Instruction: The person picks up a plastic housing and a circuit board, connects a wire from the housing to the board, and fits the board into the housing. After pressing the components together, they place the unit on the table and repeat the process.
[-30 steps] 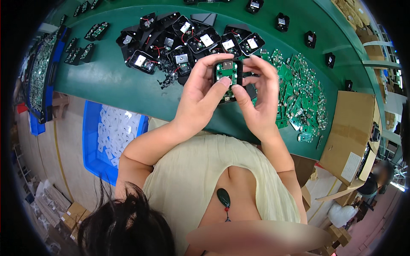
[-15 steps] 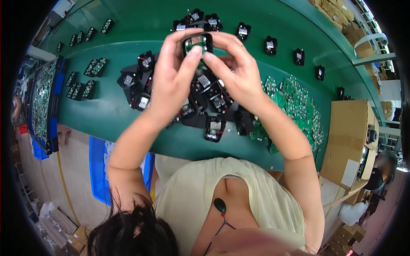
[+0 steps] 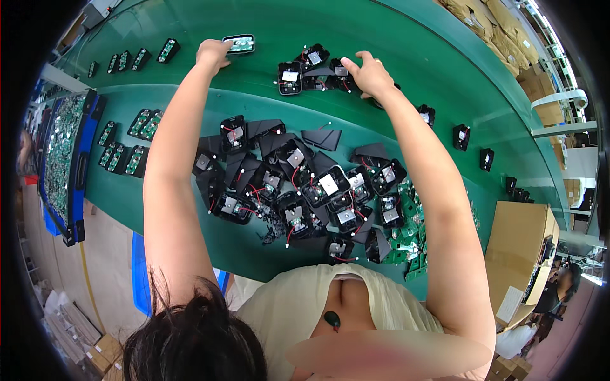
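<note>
My left hand [image 3: 213, 56] is at the far side of the green bench, its fingers closed on the left end of a black plastic housing [image 3: 241, 44] with a green circuit board inside. Farther right, my right hand [image 3: 371, 76] reaches with thumb and fingers apart beside a small group of black housings [image 3: 290, 77] with red wires. Its thumb lies over the edge of the nearest housing [image 3: 340, 71]; whether it touches cannot be told. Between my forearms lies a jumbled pile of open black housings [image 3: 328, 185] with silvery square parts and red wires.
Loose green circuit boards [image 3: 406, 238] lie under my right forearm. Filled housings [image 3: 135, 161] stand in rows at left, beside a blue-edged tray of boards [image 3: 63, 152]. Single housings [image 3: 462, 136] line the far right. A cardboard box [image 3: 518, 254] stands at the right edge.
Both hands held a housing together over the pile; now they are apart. My left hand has carried a housing far left, while my right has moved right to the far group.
</note>
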Motion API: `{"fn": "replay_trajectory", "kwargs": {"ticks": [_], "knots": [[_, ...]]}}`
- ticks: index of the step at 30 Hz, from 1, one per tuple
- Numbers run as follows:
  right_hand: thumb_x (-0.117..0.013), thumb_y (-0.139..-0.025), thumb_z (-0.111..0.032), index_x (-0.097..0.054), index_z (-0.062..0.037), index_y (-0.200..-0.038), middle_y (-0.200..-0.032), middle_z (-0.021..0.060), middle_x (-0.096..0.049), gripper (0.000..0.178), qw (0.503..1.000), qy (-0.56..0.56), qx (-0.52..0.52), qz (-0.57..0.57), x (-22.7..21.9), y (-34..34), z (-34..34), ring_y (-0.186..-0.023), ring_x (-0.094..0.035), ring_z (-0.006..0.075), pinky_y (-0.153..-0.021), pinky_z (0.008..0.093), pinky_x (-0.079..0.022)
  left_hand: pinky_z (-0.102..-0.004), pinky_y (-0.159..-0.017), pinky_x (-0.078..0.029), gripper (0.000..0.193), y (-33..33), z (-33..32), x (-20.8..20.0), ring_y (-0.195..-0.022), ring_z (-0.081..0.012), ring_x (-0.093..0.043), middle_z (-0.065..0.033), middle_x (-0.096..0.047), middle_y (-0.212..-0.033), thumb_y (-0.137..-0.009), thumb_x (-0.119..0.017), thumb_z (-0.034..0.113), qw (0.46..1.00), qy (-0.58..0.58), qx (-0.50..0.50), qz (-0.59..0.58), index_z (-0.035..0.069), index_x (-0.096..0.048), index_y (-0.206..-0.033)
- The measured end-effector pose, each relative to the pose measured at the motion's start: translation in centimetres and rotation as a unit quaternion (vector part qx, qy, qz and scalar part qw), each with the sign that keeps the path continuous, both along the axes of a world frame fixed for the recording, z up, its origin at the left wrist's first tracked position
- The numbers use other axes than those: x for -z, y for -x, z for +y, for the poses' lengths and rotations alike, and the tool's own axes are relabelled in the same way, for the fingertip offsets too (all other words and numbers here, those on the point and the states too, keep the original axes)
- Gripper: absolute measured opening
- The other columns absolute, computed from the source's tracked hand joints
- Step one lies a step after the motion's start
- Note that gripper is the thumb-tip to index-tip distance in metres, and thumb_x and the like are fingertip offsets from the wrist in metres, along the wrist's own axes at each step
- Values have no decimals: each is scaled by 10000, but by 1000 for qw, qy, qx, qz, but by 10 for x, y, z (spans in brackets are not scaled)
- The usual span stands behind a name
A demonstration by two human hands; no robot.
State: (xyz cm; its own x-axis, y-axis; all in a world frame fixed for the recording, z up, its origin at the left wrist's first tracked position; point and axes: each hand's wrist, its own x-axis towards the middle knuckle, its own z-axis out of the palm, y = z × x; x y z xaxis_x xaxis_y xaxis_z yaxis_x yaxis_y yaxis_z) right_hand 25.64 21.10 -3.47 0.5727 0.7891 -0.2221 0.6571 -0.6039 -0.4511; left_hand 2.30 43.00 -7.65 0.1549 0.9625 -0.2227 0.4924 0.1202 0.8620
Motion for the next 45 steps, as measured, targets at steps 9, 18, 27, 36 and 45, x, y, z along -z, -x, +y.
{"fn": "replay_trajectory", "kwargs": {"ticks": [9, 18, 27, 36, 45], "knots": [[-469, -843, -486, -272, -236, -1353, -1165, 157, -493, 601, 981, 15, 18, 194, 5, 16, 29, -810, -615, 299, -525, 377, -573, -425, -918, -389, 548, -99, -84, -11, -1107, -340, -466, -143, -451, -1242, -842, -393, 543, 895, -257, 267, 249, 189, -423, -1259], [-510, -882, -216, -362, -42, -1236, -1120, 135, -455, 421, 825, -210, 50, 522, 18, 40, 22, -928, -550, 275, -604, 426, -586, -381, -886, -410, 479, -86, -97, 13, -1032, -298, -523, -135, -494, -1186, -835, -474, 412, 937, -242, 235, 93, 128, -453, -1220], [-612, -820, -261, -330, -108, -1308, -1127, 147, -458, 584, 839, -151, -67, 519, 3, 85, 11, -1024, -494, 250, -676, 394, -575, -303, -755, -459, 516, -6, -100, -17, -881, -191, -575, -113, -585, -997, -797, -580, 436, 941, -161, 297, 23, 173, -443, -1219], [-611, -815, -236, -449, -157, -1235, -961, 46, -563, 457, 873, -160, -309, 341, -14, 126, -6, -759, -542, 106, -574, 247, -491, -237, -830, -388, 295, 78, -165, -69, -906, -86, -510, 5, -556, -954, -898, -496, 243, 964, -59, 221, -135, 97, -491, -1154], [-594, -756, -136, -396, -51, -1195, -1090, 155, -503, 488, 853, -240, -464, 2, -31, 159, -37, -953, -551, 319, -777, 386, -477, -275, -825, -407, 257, 102, -158, -78, -896, -122, -524, -42, -595, -934, -855, -561, 228, 946, -48, 319, 38, 26, -558, -1013]]}}
